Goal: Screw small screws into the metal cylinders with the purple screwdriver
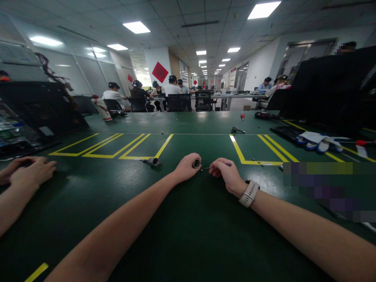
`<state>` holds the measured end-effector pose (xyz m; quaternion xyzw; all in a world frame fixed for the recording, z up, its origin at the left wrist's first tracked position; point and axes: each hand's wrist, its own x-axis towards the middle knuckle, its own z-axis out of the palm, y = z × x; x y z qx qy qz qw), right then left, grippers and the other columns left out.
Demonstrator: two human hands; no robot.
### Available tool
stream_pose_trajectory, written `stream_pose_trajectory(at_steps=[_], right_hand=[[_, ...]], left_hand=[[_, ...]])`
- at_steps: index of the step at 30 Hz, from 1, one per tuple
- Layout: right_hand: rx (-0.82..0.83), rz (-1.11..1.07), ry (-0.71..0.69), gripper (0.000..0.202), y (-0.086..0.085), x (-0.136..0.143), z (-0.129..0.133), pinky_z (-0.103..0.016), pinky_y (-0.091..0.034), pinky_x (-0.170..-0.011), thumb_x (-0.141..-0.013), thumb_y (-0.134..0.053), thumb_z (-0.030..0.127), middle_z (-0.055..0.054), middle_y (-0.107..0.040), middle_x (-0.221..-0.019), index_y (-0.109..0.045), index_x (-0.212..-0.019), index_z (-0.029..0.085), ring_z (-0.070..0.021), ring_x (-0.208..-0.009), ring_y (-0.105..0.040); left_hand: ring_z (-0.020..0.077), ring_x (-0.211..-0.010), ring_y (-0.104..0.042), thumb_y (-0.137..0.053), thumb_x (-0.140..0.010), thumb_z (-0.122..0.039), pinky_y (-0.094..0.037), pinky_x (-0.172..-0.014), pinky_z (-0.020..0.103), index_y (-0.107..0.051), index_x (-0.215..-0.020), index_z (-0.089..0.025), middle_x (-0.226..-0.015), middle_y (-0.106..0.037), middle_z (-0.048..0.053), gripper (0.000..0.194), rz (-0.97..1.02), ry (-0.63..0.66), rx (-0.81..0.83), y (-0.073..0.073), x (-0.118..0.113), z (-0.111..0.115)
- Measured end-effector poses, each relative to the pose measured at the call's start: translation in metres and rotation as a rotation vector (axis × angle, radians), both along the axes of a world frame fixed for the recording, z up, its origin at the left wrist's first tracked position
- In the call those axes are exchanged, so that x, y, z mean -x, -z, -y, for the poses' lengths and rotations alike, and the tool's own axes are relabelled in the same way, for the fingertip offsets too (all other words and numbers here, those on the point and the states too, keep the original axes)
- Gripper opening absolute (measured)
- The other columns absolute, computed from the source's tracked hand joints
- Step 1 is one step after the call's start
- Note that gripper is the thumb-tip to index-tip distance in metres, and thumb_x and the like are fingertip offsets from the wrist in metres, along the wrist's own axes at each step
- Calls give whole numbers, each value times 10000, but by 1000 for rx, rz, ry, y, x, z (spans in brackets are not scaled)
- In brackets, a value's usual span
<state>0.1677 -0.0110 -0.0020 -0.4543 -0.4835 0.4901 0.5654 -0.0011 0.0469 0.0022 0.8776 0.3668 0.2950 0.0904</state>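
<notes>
Over the green table [188,219], the left hand [188,166] has its grip closed round a dark, hollow tube [196,163]; the right hand [225,174] pinches a slim, dark-handled screwdriver [228,164]; the red sign's [160,72] writing is too blurred to read.

I am in a workshop that seems to share one big, open, office-like hall. The workshop part lies right before me: a green worktable [182,223] marked into boxes with yellow tape [164,146], with work gloves [319,141] and what looks like a power drill [266,115] over to my right. The office part shows farther off: a tiled ceiling [164,13] with flat light panels [136,27], tall glass partitions [94,72] on my left and a white pillar [157,55] bearing a red diamond-shaped sign [160,72]. Beyond my table, people [114,94] in dark caps sit on black office chairs [203,100] around long desks [235,95].
</notes>
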Motion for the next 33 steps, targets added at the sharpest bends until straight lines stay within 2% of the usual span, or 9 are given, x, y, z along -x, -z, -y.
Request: stream_pose_trajectory(at_steps=[6,14,20,24,30,33], right_hand=[[-1,20,10,108,-2,2,2,-244,-378,-487,-667,-567,228,-1,-613,-536,-610,-586,171,-112,-493,-520],[6,-10,49,101,-2,2,2,-242,-357,-458,-646,-559,220,-5,-603,-504,-603,-571,168,-114,-462,-514],[-25,-54,166,144,-3,-1,1,-243,-299,-408,-650,-532,225,20,-518,-433,-555,-514,184,-104,-413,-442],[-42,-67,179,166,-5,-1,3,-243,-294,-413,-663,-530,233,29,-490,-439,-541,-503,193,-105,-429,-426],[-13,-30,108,158,-7,-1,5,-251,-314,-441,-653,-541,200,19,-519,-460,-570,-498,185,-109,-448,-447],[-17,-21,125,158,-7,-1,5,-253,-312,-450,-652,-538,196,24,-515,-455,-569,-498,187,-109,-454,-443]], left_hand=[[136,-685,-498,-563,-717,-152,-397,-624,255,-515,-721,-168,-723,-516,-13,51,-21,1,15,-1,-1,1],[134,-685,-529,-543,-694,-109,-422,-637,253,-539,-728,-156,-719,-554,-5,58,57,63,66,-3,-2,3],[141,-708,-545,-535,-671,-78,-432,-655,263,-547,-733,-162,-729,-568,-7,105,40,66,102,0,0,0],[148,-732,-546,-532,-657,-66,-433,-669,272,-547,-744,-164,-745,-569,-6,132,42,61,112,1,2,-2],[148,-711,-536,-528,-640,-44,-426,-641,268,-532,-703,-165,-721,-553,-9,136,50,-48,111,-2,0,0],[152,-692,-523,-519,-634,-36,-420,-633,279,-516,-682,-163,-707,-538,-5,135,66,-118,95,-2,0,-1]])
